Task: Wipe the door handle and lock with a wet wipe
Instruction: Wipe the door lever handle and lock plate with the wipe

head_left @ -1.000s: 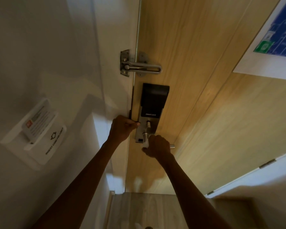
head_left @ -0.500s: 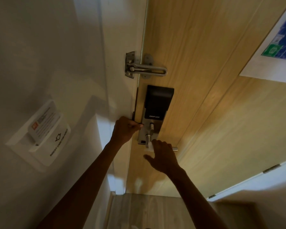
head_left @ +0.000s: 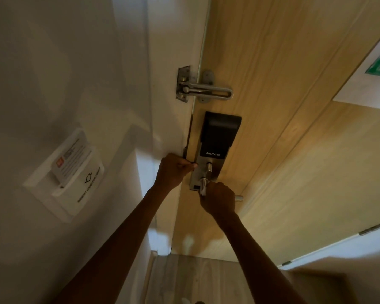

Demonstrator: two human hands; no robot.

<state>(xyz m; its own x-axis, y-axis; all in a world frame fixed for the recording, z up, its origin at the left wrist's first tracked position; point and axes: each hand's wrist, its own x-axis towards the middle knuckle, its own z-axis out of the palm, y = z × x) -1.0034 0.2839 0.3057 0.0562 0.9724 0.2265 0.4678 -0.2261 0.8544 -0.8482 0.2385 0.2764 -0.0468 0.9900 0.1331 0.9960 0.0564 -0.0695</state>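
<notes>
Right hand [head_left: 218,199]: clenched around door handle [head_left: 239,197], white wet wipe [head_left: 203,191] bunched under its fingers; handle tip protrudes beyond the knuckles. Left hand [head_left: 171,171]: fist closed on the door edge, just beside the lock [head_left: 215,148]. Swing-bar latch [head_left: 203,91]: above both hands. Key-card holder [head_left: 71,172]: wall-mounted, well left of the left hand.

Wood-grain door [head_left: 272,106]; brushed-metal handle [head_left: 239,197]
</notes>
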